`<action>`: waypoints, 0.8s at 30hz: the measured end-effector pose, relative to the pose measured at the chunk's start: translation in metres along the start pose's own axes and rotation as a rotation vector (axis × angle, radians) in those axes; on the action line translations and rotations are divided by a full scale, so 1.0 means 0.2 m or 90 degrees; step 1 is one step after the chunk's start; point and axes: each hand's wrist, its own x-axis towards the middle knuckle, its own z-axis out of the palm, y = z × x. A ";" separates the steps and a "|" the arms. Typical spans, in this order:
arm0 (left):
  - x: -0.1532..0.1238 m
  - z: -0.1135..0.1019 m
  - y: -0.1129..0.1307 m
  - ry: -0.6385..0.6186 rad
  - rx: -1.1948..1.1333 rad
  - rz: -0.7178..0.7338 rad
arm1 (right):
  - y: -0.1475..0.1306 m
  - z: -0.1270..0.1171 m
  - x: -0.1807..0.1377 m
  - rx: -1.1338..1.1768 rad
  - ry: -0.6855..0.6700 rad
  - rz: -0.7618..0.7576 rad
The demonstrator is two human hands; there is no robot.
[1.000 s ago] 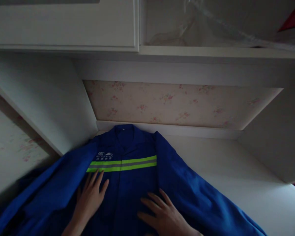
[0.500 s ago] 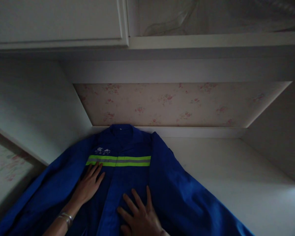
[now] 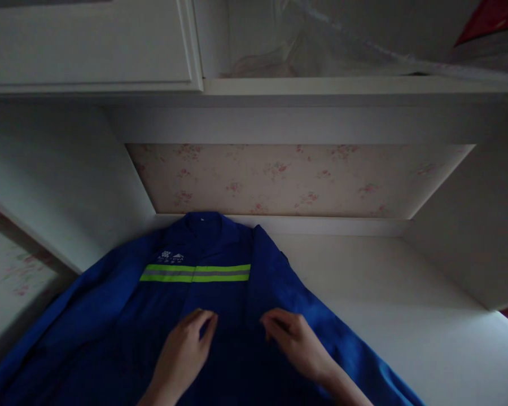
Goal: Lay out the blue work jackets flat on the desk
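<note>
While curled, both hands (image 3: 241, 344) pinch the blue jacket (image 3: 220, 299).

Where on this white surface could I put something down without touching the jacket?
The bare patch is the right side of the white surface, between the jacket's right sleeve and the side wall. The left is crowded: the jacket is spread there, with both hands on it.

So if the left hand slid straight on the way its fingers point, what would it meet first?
The left hand points up the blue jacket, so it would probably first reach the yellow-green reflective stripe, then the collar.
</note>
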 end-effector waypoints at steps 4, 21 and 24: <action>-0.05 0.19 0.17 -0.077 -0.084 -0.030 | 0.23 0.03 0.01 -0.166 0.088 -0.035; -0.02 0.34 0.11 -0.073 -0.033 -0.021 | 0.40 0.10 0.06 -0.234 0.057 -0.069; -0.02 0.35 0.10 -0.071 -0.045 -0.023 | 0.39 0.10 0.06 -0.229 0.051 -0.063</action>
